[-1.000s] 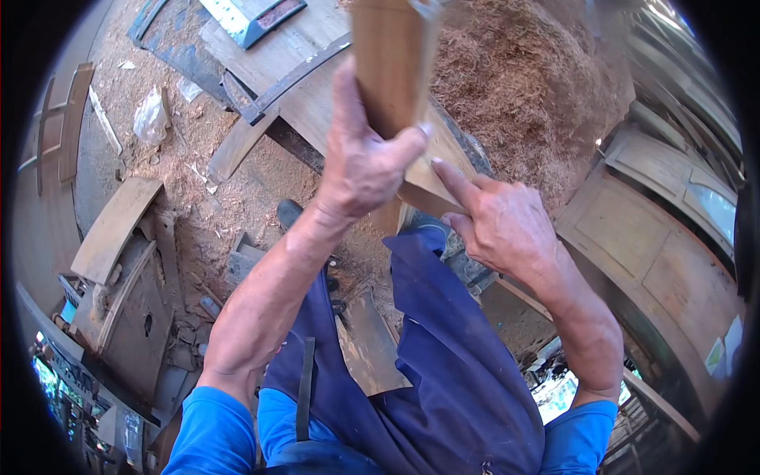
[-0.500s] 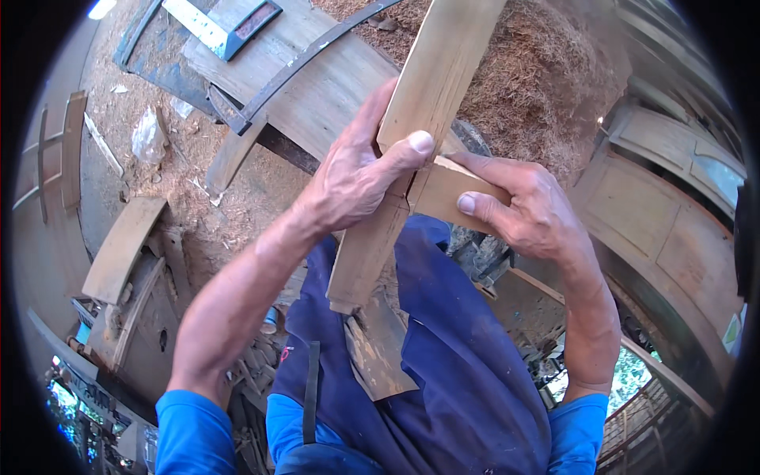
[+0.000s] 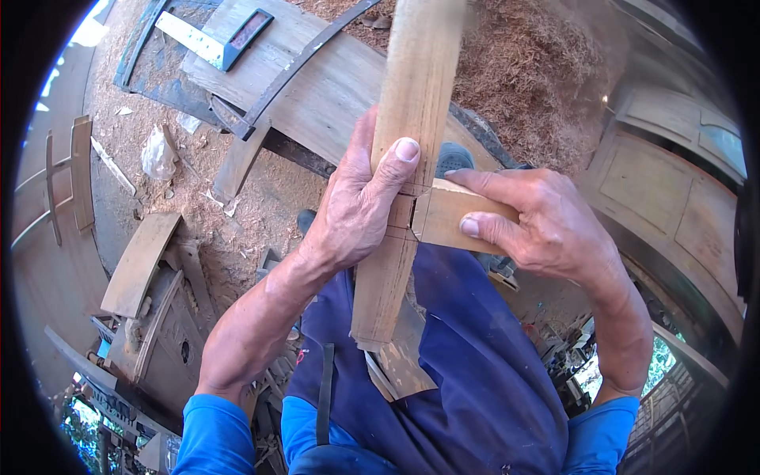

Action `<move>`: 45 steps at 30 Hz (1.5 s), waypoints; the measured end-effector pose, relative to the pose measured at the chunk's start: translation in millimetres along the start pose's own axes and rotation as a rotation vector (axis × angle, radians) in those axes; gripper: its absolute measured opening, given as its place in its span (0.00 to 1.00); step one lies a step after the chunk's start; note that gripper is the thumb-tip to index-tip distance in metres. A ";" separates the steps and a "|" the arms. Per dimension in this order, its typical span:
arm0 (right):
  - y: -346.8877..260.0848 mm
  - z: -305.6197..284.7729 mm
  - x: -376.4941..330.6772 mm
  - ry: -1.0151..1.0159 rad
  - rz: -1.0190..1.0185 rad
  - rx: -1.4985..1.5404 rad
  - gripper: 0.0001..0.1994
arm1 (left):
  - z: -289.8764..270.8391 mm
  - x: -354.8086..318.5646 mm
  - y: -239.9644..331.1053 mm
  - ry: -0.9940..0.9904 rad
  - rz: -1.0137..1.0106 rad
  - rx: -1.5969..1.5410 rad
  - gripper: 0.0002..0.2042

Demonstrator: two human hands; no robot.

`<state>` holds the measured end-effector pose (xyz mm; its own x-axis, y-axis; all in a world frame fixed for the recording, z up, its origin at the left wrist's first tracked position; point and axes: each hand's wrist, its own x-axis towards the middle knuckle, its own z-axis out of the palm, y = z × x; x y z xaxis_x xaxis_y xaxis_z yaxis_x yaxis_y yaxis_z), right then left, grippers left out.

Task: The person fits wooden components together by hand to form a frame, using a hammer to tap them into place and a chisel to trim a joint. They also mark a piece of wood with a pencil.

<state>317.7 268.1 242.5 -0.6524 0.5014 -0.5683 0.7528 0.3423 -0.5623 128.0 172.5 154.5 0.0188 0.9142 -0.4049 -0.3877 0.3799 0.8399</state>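
A long wooden board [image 3: 415, 87] stands up in front of me, its lower end reaching down over my lap. My left hand [image 3: 360, 194] is closed round its left edge, the thumb lying on its face. A shorter wooden piece [image 3: 455, 215] meets the board's right side at about a right angle. My right hand [image 3: 534, 218] pinches this short piece, thumb in front and index finger along the top edge. Pencil lines and a dark narrow gap show at the joint between the two pieces. Whatever lies behind the board is hidden.
A try square [image 3: 214, 47] lies on a wooden workbench [image 3: 313, 87] with a curved dark metal bar [image 3: 305, 63]. Wood shavings [image 3: 530, 87] heap up at the far right. A curved-topped wooden block [image 3: 142, 265] stands at left, and panelled doors [image 3: 649, 198] lean at right.
The long board has turned more upright, its top swinging left. Both hands and the short piece have come slightly lower and keep their holds.
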 end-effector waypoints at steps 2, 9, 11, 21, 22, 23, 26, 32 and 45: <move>-2.0 11.3 -3.1 0.010 0.005 0.035 0.20 | -5.4 -4.6 -3.2 0.014 -0.009 0.059 0.30; -10.9 18.4 -11.3 -0.046 0.066 0.028 0.20 | -0.6 -22.5 -17.0 0.033 0.016 0.062 0.30; -9.1 21.7 -14.9 -0.073 0.042 0.055 0.20 | 1.1 -26.4 -15.2 0.025 0.003 0.052 0.30; -11.0 37.9 -18.8 -0.099 0.060 0.147 0.21 | -1.6 -40.1 -17.5 0.041 -0.059 0.141 0.27; -8.9 40.7 -22.1 -0.075 0.073 0.157 0.22 | -3.4 -38.6 -19.3 0.048 -0.060 0.139 0.27; -6.7 43.0 -23.9 -0.051 0.086 0.168 0.22 | -6.7 -34.8 -21.3 0.010 -0.010 0.166 0.27; 2.1 43.8 -30.4 -0.021 0.068 0.197 0.25 | -13.6 -24.2 -27.7 -0.025 0.127 0.218 0.27; 44.2 37.5 -68.5 0.244 0.109 0.035 0.28 | -43.7 6.6 -45.9 0.158 -0.067 0.308 0.31; 33.3 65.3 -60.5 0.695 -0.085 -0.129 0.29 | -66.6 64.8 -113.9 0.469 0.130 1.243 0.24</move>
<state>376.6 197.3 219.0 -0.5352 0.8446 0.0133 0.7339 0.4727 -0.4878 112.0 179.0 8.6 -0.3674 0.9139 -0.1723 0.7343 0.3988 0.5493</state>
